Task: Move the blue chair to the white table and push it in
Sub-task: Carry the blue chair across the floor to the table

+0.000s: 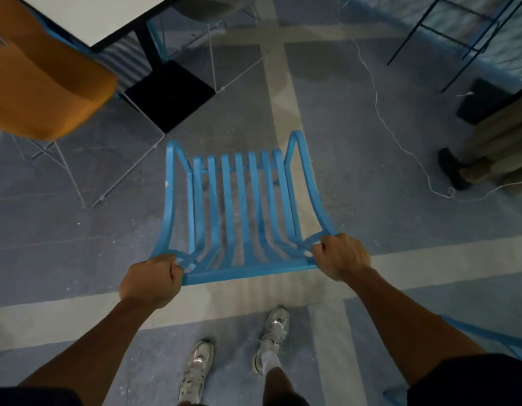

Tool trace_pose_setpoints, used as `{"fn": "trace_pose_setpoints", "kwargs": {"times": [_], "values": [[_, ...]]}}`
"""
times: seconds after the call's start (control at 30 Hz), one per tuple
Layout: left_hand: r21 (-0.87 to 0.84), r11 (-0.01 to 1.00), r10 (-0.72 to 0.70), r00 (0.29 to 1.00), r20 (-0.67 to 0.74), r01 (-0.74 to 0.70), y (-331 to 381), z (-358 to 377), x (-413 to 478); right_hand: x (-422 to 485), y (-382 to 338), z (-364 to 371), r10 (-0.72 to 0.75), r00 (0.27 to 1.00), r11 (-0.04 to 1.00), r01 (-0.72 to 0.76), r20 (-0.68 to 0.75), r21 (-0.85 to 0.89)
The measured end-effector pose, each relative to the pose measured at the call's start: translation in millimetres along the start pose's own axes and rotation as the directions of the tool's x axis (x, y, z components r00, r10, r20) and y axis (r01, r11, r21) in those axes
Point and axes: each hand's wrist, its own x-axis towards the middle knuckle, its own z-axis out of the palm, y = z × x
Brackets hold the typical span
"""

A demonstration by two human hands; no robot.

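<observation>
Blue chair (239, 212) is out on the open floor (356, 159), between the person's feet and the white bench (101, 16) at the upper left, well apart from it. So I'd say we're in the carry/slide stretch of the job, nowhere near the push-in part yet.

Both hands are clamped on the top rail of the slatted backrest: left hand (150, 281) wrapped around the left corner, right hand (340, 256) fisted over the right corner, knuckles up. Arms reach out and down, roughly straight, and the grip is wide, at the two ends of the rail. Can't tell whether the legs are touching the floor or the chair is lifted.

Next move looks like steering forward and to the left toward the bench edge. Tricky bit: an orange chair (43, 80) with thin white wire legs already sits by that bench, and the black base plate (169, 95) of the pedestal is right there too, so the chair has to be angled into the gap beside them. A white cable (380, 118) trails off to the right, out of the path.
</observation>
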Motion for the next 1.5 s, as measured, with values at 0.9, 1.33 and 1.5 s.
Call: {"fn": "trace_pose_setpoints", "kwargs": {"times": [0.9,1.33,1.5], "values": [[-0.092,0.975,-0.207,0.977,-0.044,0.202,181,-21,152,216,152,-90,-0.163,0.986,0.983,0.165,0.034,-0.074],[-0.127,0.923,-0.377,0.92,-0.104,0.364,288,-24,231,359,222,-156,-0.305,0.947,0.941,0.316,0.096,-0.123],[-0.153,0.898,-0.427,0.9,-0.085,0.412,330,-29,252,402,246,-174,-0.348,0.932,0.924,0.36,0.104,-0.13]]}}
